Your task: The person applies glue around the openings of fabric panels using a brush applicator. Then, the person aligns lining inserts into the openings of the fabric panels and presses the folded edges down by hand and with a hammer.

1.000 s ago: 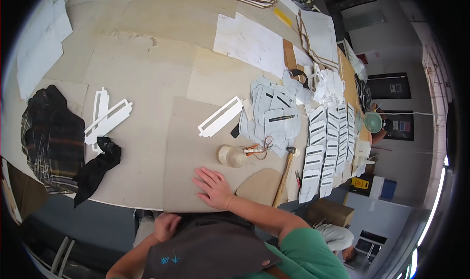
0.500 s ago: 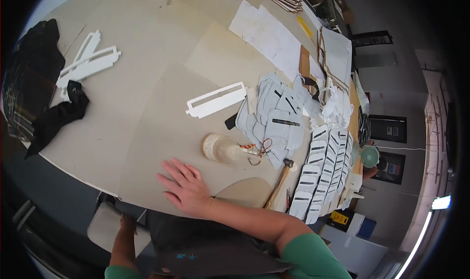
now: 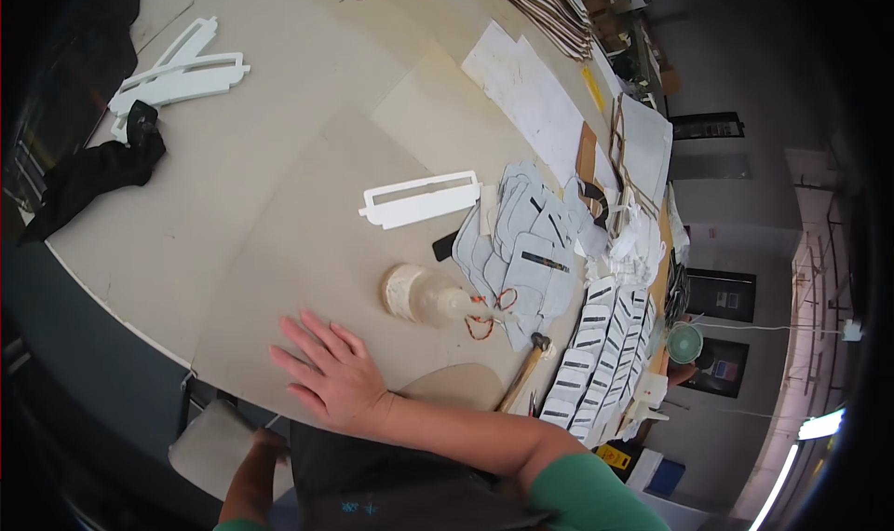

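Note:
My right hand [image 3: 335, 379] lies flat on the tabletop with its fingers spread, holding nothing. Just beyond it a cloudy plastic bottle [image 3: 410, 294] rests on its side, with orange-and-black cord [image 3: 480, 327] by its neck. A white slotted frame [image 3: 424, 201] lies farther off, beside a pile of grey fabric pieces [image 3: 535, 251] with dark slots. Down by the grey chair seat [image 3: 209, 447], below the table edge, is my left hand [image 3: 268, 443]; it is small and dark, and its fingers do not show clearly.
A hammer [image 3: 523, 373] lies right of my right forearm. Rows of slotted grey pieces [image 3: 593, 349] stand beyond it. More white frames [image 3: 182, 79] and black cloth [image 3: 112, 172] are at far left. White sheets [image 3: 531, 93] and stacked layers [image 3: 545, 19] lie at the back.
The camera view has shifted, so the far-left frames sit higher. My right hand has slid a little left, still flat. My left hand appears slightly farther right over the chair.

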`<act>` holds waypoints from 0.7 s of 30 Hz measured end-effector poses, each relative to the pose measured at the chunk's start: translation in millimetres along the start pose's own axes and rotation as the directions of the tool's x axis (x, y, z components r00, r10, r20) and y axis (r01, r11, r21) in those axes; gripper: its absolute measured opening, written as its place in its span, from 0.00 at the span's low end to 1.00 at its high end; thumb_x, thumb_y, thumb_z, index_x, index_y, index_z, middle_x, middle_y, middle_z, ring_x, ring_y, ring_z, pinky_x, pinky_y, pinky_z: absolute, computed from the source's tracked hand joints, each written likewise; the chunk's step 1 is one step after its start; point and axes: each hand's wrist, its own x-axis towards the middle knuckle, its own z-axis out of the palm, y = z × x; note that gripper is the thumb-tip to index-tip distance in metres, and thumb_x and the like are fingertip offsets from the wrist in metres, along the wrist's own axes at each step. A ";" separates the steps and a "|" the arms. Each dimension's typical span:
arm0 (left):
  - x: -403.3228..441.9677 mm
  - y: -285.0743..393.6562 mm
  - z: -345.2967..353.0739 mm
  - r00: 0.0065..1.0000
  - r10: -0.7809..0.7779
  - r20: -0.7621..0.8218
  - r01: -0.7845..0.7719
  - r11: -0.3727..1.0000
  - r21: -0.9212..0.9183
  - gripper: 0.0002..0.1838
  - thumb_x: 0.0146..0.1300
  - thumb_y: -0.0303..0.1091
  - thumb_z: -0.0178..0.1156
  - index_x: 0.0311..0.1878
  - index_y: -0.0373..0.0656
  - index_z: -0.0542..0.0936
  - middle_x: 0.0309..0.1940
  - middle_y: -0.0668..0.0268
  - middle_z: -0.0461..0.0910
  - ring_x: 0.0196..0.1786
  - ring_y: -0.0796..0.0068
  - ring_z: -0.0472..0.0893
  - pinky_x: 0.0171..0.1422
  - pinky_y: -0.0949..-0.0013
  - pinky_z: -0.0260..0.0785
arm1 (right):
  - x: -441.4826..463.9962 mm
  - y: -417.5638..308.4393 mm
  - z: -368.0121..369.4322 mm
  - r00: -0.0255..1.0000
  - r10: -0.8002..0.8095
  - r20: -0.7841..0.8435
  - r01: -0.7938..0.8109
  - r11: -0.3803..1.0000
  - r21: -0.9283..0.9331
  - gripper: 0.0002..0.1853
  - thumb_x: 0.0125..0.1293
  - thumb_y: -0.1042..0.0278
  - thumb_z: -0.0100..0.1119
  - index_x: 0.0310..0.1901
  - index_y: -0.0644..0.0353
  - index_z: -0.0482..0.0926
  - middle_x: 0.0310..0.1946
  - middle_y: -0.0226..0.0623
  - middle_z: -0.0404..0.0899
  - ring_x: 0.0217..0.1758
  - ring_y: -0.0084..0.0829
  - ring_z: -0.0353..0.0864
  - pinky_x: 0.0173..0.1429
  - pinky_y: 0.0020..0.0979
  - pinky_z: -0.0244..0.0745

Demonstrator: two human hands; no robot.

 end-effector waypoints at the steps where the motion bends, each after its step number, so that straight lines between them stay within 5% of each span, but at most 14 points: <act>1: -7.6 -3.2 6.5 1.000 0.012 0.010 -0.012 1.000 0.014 0.26 0.52 0.54 0.76 0.53 0.55 0.89 0.58 0.65 0.86 0.64 0.61 0.82 0.71 0.56 0.68 | 1.0 0.4 -0.3 1.000 -0.001 -0.002 0.001 1.000 -0.010 0.30 0.70 0.57 0.59 0.73 0.49 0.69 0.80 0.40 0.56 0.84 0.44 0.53 0.80 0.47 0.51; 6: 7.8 -14.3 -22.6 0.992 0.033 0.122 -0.046 0.993 0.105 0.24 0.53 0.53 0.75 0.52 0.54 0.89 0.57 0.64 0.86 0.65 0.62 0.82 0.70 0.56 0.69 | 0.7 -1.1 -0.2 0.999 0.020 -0.042 -0.019 0.999 0.027 0.30 0.69 0.56 0.62 0.72 0.45 0.72 0.78 0.38 0.63 0.80 0.41 0.61 0.79 0.46 0.54; 21: 92.4 24.8 -81.7 0.960 -0.025 0.278 -0.119 0.865 0.488 0.21 0.57 0.49 0.72 0.52 0.52 0.89 0.56 0.62 0.86 0.65 0.62 0.82 0.68 0.56 0.71 | -5.3 7.8 8.7 0.985 -0.064 -0.161 0.088 0.985 0.145 0.30 0.67 0.60 0.63 0.70 0.53 0.71 0.78 0.42 0.59 0.83 0.44 0.54 0.80 0.49 0.53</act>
